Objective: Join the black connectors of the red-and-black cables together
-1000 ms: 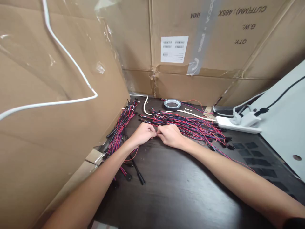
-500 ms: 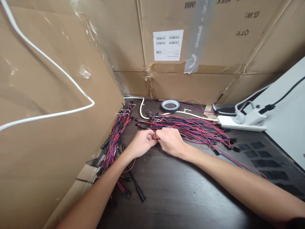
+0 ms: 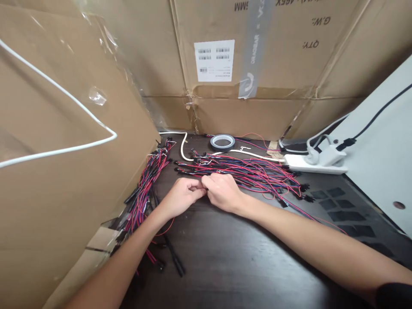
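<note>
My left hand (image 3: 183, 196) and my right hand (image 3: 222, 192) meet fingertip to fingertip over the dark table. Both are closed in a pinch, and what lies between the fingers is too small and covered to name. Just behind my knuckles lies a bundle of red, blue and black wires (image 3: 257, 169) with black connectors at its ends. A second bundle of wires (image 3: 144, 189) runs along the left, partly behind my left forearm. Beside it a black rod-like piece (image 3: 174, 255) lies on the table, its upper part passing near my left wrist.
A roll of dark tape (image 3: 222, 142) lies behind the wires. At the right back is a white power strip (image 3: 315, 165) with plugs in it. Black tape pieces (image 3: 350, 216) stick to the table at right. Cardboard boxes (image 3: 257, 116) wall the back and left; a white panel (image 3: 383, 141) stands at right.
The whole view has shifted slightly, so everything appears a little further left. My hands keep the same fingertip-to-fingertip pinch over the same spot by the wires.
</note>
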Action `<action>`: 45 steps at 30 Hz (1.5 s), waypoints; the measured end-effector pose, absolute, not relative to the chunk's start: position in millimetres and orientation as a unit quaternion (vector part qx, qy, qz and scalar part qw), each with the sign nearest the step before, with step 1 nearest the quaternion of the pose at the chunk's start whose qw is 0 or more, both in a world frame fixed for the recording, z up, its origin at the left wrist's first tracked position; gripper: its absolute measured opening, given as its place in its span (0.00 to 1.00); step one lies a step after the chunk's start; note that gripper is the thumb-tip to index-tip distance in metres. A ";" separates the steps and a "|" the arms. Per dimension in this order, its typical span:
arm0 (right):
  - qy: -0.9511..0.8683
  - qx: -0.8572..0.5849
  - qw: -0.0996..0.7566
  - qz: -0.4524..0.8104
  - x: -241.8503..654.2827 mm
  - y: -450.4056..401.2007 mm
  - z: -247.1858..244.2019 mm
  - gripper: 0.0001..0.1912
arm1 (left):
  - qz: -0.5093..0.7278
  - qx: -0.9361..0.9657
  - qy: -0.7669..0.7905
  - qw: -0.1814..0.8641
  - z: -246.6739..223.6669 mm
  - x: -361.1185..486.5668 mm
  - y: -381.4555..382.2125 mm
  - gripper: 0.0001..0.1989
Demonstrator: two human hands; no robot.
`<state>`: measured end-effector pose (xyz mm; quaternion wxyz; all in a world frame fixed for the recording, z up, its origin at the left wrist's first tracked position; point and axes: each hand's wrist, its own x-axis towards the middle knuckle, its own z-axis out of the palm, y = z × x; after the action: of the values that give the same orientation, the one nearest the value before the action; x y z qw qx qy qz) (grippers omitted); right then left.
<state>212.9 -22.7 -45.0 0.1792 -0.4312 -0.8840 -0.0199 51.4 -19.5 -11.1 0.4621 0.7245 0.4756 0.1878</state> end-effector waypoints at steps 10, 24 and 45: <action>-0.888 -0.401 0.224 0.027 210.1 -24.3 -48.9 0.08 | 0.157 0.803 0.499 0.284 -6.6 35.3 -14.6 0.10; -0.888 -0.415 0.194 0.034 209.3 -25.5 -46.3 0.09 | 0.088 0.856 0.460 0.219 -9.5 31.3 -13.4 0.11; -0.900 -0.295 0.321 0.015 211.3 -18.8 -60.8 0.05 | 0.131 0.773 0.526 0.329 -2.9 41.7 -26.0 0.05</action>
<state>211.3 -18.8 -60.8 0.3211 -0.2952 -0.8998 0.0145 41.7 -26.0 -2.9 0.3288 0.7731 0.5265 0.1306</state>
